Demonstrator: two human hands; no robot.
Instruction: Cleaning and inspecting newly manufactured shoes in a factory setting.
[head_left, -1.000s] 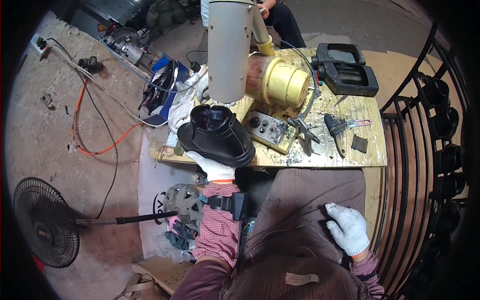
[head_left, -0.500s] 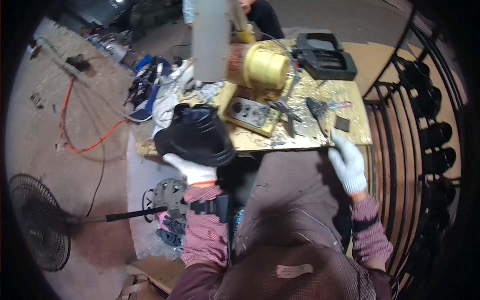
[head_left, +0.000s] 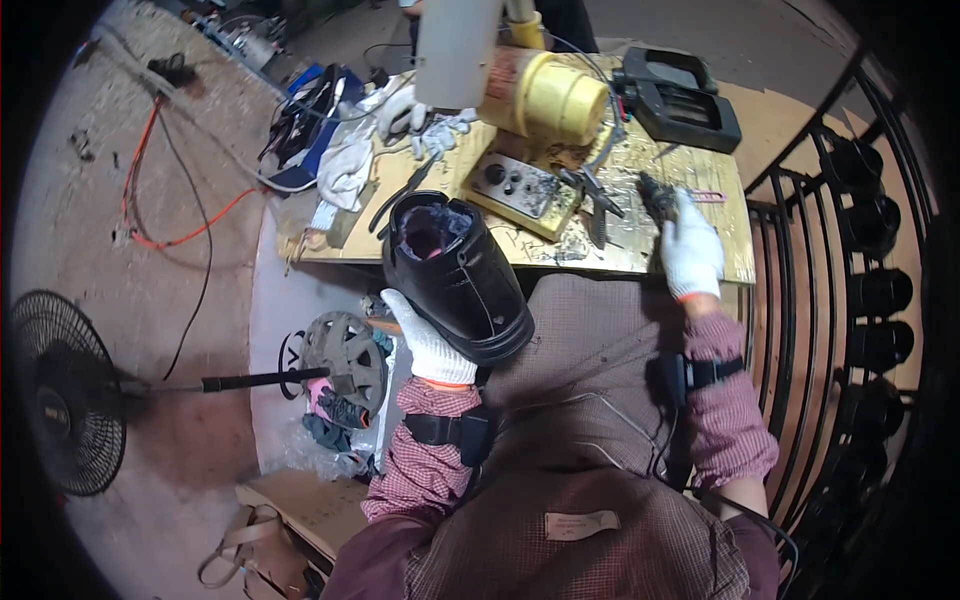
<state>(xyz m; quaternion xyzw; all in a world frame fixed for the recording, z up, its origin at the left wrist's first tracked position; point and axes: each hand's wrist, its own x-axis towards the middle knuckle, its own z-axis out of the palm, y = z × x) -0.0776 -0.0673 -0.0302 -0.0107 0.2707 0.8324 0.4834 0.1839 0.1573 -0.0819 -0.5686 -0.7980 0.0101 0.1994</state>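
My left hand, in a white knit glove, is closed on a black shoe from below and the side. The shoe is tilted, its opening toward the bench and its rounded toe toward my lap. Crumpled material shows inside the opening. My right hand, also gloved, is over the bench's right side, thumb and fingers at a dark-handled tool. The glove covers part of the tool, and its fingers appear closed on it. A pink-edged strip lies just beyond those fingers.
On the wooden bench are a control box with knobs, pliers, a yellow cylinder and a black tray. A black rack of shoes stands right. A fan and orange cable lie left.
My left hand has turned the shoe, bringing its opening into view, and moved it toward my lap. My right hand has reached forward from the bench's edge to the dark-handled tool.
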